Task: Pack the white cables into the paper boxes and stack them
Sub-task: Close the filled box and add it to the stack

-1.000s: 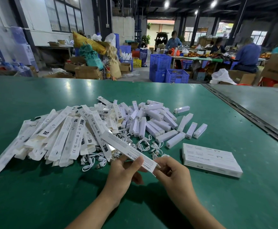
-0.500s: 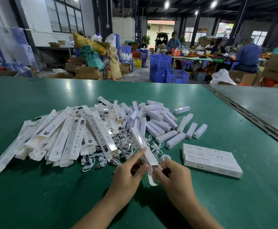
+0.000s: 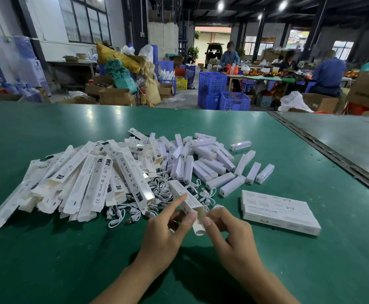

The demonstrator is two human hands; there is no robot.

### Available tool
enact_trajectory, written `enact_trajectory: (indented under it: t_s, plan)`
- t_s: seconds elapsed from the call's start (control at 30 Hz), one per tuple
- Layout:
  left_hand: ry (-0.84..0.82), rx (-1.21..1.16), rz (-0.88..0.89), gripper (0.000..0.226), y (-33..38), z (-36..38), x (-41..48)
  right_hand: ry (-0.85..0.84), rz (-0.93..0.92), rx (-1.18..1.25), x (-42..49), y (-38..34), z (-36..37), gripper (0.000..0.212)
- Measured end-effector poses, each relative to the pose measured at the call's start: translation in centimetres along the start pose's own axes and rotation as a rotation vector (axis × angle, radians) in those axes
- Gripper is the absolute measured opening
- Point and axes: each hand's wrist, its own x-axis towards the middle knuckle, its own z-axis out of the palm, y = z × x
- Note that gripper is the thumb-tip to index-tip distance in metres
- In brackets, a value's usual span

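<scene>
Green table point(image 3: 47, 249); paper box point(image 3: 177, 187), near end in pinch of left hand point(image 3: 168, 233) and right hand point(image 3: 229, 233).

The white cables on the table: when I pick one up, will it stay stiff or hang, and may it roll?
Probably floppy: the white cables are thin and lie in slack loops. Likely light, being small beside the paper boxes. Rolling seems unlikely, since they lie flat on the green table.
</scene>
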Motion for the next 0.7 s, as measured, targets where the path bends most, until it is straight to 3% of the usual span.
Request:
enact_trajectory:
  t_s: [0.2, 0.43, 0.7]
  plan:
    - [0.063, -0.027, 0.027, 0.037, -0.4, -0.2, 0.3, -0.126, -0.128, -0.048, -0.2, 0.1, 0.0, 0.025]
    - [0.039, 0.014, 0.06, 0.033, -0.1, 0.0, 0.0, -0.023, -0.188, -0.118, 0.1, 0.9, 0.3, 0.012]
    - [-0.022, 0.018, 0.019, 0.029, 0.2, 0.0, -0.2, 0.072, -0.129, -0.081, 0.0, 0.1, 0.2, 0.018]
